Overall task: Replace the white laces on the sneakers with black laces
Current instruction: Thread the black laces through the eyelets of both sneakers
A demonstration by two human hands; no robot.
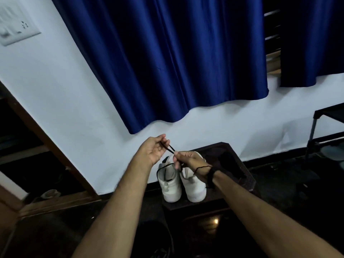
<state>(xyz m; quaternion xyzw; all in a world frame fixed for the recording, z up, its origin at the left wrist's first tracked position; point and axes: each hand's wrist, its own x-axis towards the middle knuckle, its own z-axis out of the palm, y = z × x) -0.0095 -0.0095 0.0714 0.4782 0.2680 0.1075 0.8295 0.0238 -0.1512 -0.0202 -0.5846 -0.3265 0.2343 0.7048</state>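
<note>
Two white sneakers stand side by side on a dark wooden table [240, 161], toes toward me: the left sneaker [172, 185] and the right sneaker [194, 185]. A black lace [170, 148] is stretched between my hands above them. My left hand [154, 149] pinches one end between thumb and fingers. My right hand [191, 162] pinches the lace a short way along, and the rest loops down over the left sneaker's opening. A dark band sits on my right wrist.
A blue curtain [167, 62] hangs on the white wall behind. A dark cloth-like shape [229, 161] lies on the table to the right of the sneakers. A black metal rack [320, 131] stands at the far right, a wooden door frame [46, 142] at the left.
</note>
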